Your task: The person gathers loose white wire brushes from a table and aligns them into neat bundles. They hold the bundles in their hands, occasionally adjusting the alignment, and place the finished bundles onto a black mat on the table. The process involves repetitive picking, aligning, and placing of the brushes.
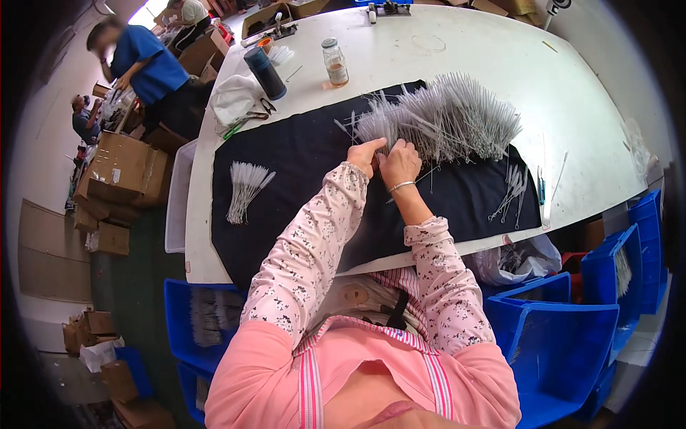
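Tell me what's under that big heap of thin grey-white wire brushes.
Dark woven cloth shows along the near side of the heap, smooth white tabletop beyond it; whatever lies directly beneath is covered.

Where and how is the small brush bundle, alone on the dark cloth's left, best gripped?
Probably by the bare wire stems of the small brush bundle, from the near side and above: the stems gather narrowly there, while the pale bristle heads fan out at the far end.
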Available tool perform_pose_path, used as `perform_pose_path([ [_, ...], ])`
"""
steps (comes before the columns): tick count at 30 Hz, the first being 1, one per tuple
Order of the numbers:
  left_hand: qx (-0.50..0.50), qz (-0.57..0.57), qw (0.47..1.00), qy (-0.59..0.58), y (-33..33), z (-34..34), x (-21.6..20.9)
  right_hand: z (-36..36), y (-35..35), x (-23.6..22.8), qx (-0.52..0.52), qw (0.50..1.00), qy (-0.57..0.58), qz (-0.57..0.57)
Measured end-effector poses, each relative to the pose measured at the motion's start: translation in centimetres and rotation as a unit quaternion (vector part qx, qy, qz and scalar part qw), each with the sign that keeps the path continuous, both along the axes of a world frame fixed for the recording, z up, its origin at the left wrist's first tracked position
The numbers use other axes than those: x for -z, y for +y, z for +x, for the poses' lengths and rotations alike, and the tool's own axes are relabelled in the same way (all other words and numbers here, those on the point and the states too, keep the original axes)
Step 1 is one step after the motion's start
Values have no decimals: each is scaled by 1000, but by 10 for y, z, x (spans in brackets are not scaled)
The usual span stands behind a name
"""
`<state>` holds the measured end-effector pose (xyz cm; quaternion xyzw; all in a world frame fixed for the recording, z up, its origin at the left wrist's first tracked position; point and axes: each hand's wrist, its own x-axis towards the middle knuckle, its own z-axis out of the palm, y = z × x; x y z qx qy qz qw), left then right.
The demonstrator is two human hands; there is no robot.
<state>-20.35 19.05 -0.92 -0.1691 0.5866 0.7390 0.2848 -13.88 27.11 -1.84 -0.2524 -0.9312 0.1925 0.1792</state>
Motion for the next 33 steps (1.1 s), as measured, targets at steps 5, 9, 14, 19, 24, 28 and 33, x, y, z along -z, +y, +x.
perform_pose_path([
  [5,8,18,1000,-4,10,-7,2,7,-10,1,-53,996,59,28],
  [9,-20,-20,1000,-10,12,0,-13,14,-12,1,-105,992,70,10],
  [14,55,-31,988,138,-12,-16,22,19,10,-18,-160,958,195,-137],
  [19,6,6,1000,24,-24,-5,0,-1,19,-14,-36,988,147,32],
  [24,6,154,987,56,-30,-7,1,0,1,1,-226,969,65,-79],
  [28,-59,28,993,101,-27,0,6,0,-11,8,-213,952,152,-158],
  [33,-117,19,991,69,-27,5,-5,-10,2,6,-196,849,109,-478],
])
